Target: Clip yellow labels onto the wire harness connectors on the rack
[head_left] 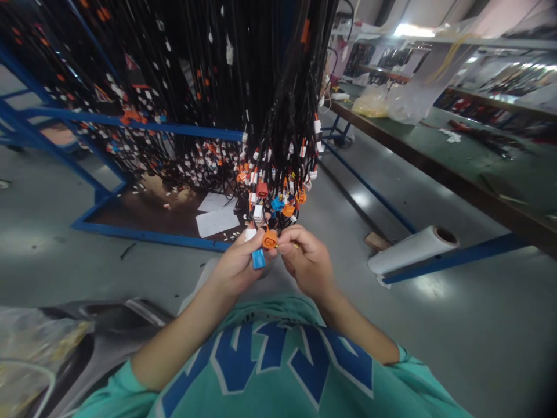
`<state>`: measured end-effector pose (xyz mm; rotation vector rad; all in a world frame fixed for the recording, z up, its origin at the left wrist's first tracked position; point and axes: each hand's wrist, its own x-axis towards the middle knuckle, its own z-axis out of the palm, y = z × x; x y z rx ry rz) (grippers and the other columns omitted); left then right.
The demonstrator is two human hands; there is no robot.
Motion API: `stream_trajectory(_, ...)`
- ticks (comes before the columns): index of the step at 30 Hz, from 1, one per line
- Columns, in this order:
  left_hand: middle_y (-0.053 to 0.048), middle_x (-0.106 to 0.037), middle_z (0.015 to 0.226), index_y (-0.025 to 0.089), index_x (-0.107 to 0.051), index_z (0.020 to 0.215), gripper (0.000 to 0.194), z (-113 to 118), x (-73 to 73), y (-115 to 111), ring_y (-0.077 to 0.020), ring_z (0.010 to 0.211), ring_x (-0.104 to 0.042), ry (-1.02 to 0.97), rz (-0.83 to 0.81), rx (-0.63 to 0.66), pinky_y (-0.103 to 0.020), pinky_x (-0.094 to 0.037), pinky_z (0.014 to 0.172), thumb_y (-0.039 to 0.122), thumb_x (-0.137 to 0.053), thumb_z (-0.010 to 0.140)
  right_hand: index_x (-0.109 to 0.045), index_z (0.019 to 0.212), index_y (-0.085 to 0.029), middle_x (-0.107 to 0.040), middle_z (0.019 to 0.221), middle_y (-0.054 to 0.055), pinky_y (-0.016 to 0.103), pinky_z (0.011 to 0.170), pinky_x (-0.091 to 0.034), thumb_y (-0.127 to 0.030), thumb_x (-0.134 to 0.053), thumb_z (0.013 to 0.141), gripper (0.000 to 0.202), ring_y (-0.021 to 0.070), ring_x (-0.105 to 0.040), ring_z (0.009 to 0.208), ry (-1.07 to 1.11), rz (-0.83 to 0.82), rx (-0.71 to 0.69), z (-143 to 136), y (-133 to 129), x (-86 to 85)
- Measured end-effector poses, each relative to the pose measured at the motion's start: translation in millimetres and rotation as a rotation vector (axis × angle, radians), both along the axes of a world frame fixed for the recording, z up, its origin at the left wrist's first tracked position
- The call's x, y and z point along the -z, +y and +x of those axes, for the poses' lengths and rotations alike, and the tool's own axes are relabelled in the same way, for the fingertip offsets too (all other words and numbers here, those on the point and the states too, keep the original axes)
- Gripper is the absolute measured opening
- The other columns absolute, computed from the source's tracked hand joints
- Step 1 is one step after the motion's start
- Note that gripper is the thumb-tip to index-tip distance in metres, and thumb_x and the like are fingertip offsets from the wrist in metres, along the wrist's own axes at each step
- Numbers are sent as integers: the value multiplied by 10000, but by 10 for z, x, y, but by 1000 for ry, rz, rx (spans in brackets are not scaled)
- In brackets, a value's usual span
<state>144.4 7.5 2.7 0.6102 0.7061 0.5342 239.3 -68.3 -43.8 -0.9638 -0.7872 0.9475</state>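
The left hand [237, 264] holds in closed fingers an orange boxy plastic connector [270, 239], the right hand [308, 261] pinches a thin yellow piece [296, 245], this handling apparently unfinished.

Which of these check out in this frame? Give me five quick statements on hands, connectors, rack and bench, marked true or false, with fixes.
1. An orange connector sits between the left hand and the right hand. True.
2. Both hands wear gloves. False: both are bare.
3. The rack's frame is red. False: the frame is blue.
4. In the picture, a white roll is to the right of both hands. True.
5. The blue connector nearest the hands lies on the floor. False: that blue connector is up at the left hand's fingers.
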Motion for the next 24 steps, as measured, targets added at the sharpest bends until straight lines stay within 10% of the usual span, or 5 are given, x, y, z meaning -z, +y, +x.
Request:
stream_trajectory(5, 19, -621, 755, 211, -573, 1150, 328, 103, 13, -30, -62, 622, -602, -55, -7, -24, -129, -499, 546, 62, -454, 884, -593, 745, -234, -511, 807, 29, 219, 447, -331, -345, -611, 783, 118, 122, -469, 619, -234, 90, 325, -4, 3, 8)
stream_trajectory(16, 39, -621, 730, 203, -647, 1007, 255, 208, 199, 6, -54, 615, -574, -45, -37, 28, -143, -471, 612, 99, -637, 774, -599, 764, -193, -492, 743, -9, 215, 552, -401, -231, -560, 810, 71, 94, -501, 636, -445, 173, 472, 41, 5, 66)
stream_trajectory(24, 65, -515, 538, 146, -635, 902, 91, 308, 64, -109, -5, 410, -428, -83, -160, 7, -104, -358, 428, 134, -567, 843, -613, 760, -201, -499, 691, -23, 201, 546, -407, -184, -560, 812, 76, 88, -504, 614, -534, 227, 607, 5, -7, 109)
